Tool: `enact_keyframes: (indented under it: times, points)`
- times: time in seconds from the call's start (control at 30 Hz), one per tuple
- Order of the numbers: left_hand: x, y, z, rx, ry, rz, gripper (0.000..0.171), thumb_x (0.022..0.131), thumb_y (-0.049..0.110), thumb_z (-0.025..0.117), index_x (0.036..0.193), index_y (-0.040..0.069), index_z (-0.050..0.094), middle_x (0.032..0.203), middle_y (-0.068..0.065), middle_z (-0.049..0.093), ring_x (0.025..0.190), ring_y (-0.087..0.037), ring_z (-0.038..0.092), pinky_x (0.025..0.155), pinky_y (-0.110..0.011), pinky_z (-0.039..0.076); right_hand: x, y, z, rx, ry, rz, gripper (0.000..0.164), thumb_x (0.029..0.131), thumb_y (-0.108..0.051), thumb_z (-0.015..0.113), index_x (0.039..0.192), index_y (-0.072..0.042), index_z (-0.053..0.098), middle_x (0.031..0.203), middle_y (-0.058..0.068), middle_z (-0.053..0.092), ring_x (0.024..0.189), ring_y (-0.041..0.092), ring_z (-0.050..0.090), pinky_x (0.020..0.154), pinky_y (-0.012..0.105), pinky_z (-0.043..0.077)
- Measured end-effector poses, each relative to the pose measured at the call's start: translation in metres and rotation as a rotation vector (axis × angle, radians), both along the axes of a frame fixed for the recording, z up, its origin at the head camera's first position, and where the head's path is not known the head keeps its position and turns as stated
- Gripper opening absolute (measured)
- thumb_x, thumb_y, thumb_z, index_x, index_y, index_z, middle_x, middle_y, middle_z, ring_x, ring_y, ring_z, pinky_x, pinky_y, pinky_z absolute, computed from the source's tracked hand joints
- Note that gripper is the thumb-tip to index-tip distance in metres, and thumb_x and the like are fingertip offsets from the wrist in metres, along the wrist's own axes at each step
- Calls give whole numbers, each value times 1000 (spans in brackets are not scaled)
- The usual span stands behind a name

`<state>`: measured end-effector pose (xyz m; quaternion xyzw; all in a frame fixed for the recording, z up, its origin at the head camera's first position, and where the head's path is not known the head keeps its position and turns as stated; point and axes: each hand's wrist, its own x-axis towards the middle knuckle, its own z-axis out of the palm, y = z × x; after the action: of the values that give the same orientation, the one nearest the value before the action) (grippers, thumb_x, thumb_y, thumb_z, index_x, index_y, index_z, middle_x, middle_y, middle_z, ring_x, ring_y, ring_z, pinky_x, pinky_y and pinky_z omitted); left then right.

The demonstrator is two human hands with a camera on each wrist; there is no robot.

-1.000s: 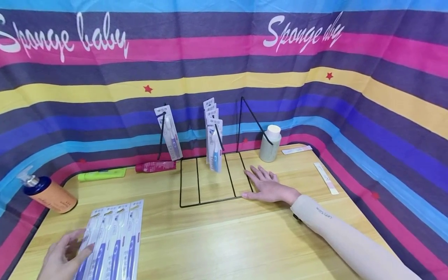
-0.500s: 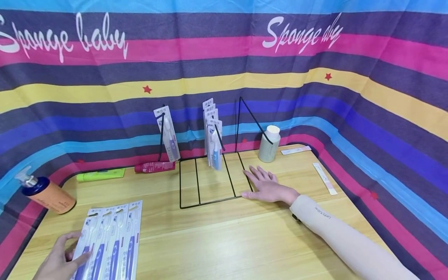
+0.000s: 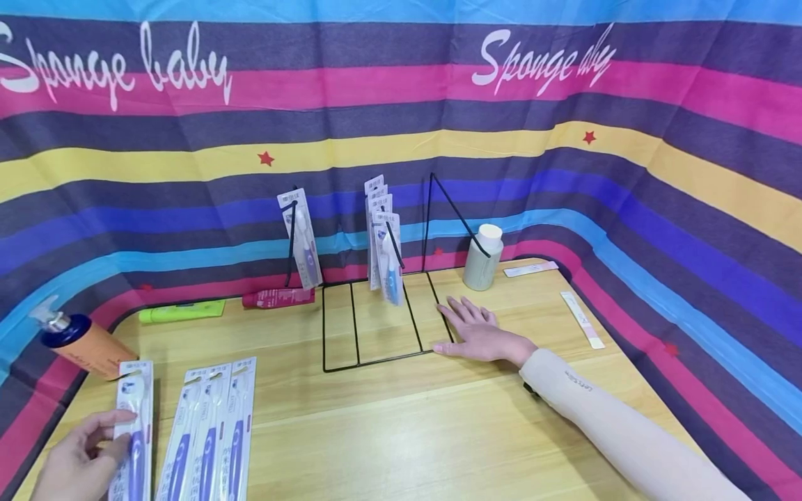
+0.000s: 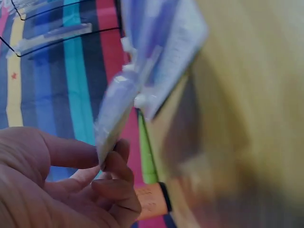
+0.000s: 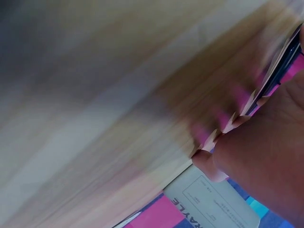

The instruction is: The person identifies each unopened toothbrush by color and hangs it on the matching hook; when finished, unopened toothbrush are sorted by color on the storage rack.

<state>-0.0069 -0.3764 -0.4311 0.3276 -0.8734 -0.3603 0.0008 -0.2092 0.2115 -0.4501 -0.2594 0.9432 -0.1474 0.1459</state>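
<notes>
Left hand (image 3: 78, 456): thumb and fingers pinch one purple-handled toothbrush pack (image 3: 139, 410) at the near left.
Row of three packs (image 3: 209, 428): side by side on the table (image 3: 388, 431), just right of the pinched one.
Right hand (image 3: 479, 337): fingers spread, gripping nothing, at the right edge of the wire rack's (image 3: 388, 360) base.
Hung packs (image 3: 391, 268): on the left and middle hooks, far centre.
Step in hand: I'd say separating a single pack from the row.
Next move: probably calls for keeping that pinch and guiding the pack's top to a hook; which, I cannot tell.
</notes>
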Motion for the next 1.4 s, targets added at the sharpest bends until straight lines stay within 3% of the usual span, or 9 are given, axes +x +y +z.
enact_keyframes:
  times: [0.13,0.3,0.37,0.47,0.67,0.93,1.07,1.23,1.4]
  points:
    - [-3,16,18,-34,182,-27,35,103,0,61,138,-3,60,94,1,55,67,-12,51,57,-26,41,0,1,1,-4,2,-5,104,103,-77,52,177,-17,12,182,14,0,166,42,-5,123,75,2]
    - [-1,46,38,69,496,-100,28,103,-3,69,127,10,72,86,21,65,75,0,58,64,-12,45,0,1,0,-1,-2,-10,104,102,-79,51,177,-18,12,183,13,0,166,41,-4,124,74,2]
    - [-1,62,46,107,578,-137,29,103,-5,70,127,12,75,85,18,70,78,0,60,67,-11,46,1,1,1,-2,-2,-12,104,102,-79,51,177,-18,12,183,13,0,166,41,-4,124,74,2]
    - [-3,91,58,196,696,-189,30,101,-10,70,128,2,74,86,7,72,78,-6,61,65,-14,46,1,2,1,-12,-1,-12,103,103,-77,53,177,-17,13,182,15,1,166,42,-4,123,75,2]
    - [-8,134,69,495,962,-367,30,94,-29,61,121,-18,67,103,-10,76,82,-14,67,74,-16,54,1,1,1,-7,0,-10,103,104,-75,53,177,-16,12,182,15,0,165,43,-5,123,75,1]
    - [-22,170,65,581,1155,-673,33,89,-36,55,117,-22,65,114,-13,75,104,-18,68,92,-19,55,-1,0,-1,5,-6,-15,103,103,-78,50,178,-20,10,183,12,-2,166,39,-6,125,73,1]
    - [-33,182,63,566,1138,-723,31,91,-33,57,117,-18,67,113,-12,75,102,-17,67,90,-21,55,-1,0,-1,1,-3,-10,102,104,-77,51,177,-18,11,183,13,-1,166,40,-6,124,74,1]
    - [-42,187,61,464,973,-652,24,99,-21,63,120,-12,70,114,-7,75,102,-16,66,91,-21,56,0,1,0,-9,5,-4,102,104,-75,52,177,-16,12,182,15,0,165,42,-6,124,75,0]
    - [-55,188,56,438,970,-650,23,98,-22,62,118,-13,69,114,-10,74,105,-16,67,93,-22,56,1,0,0,-4,10,0,101,105,-74,52,177,-16,13,182,15,0,165,42,-5,124,75,1]
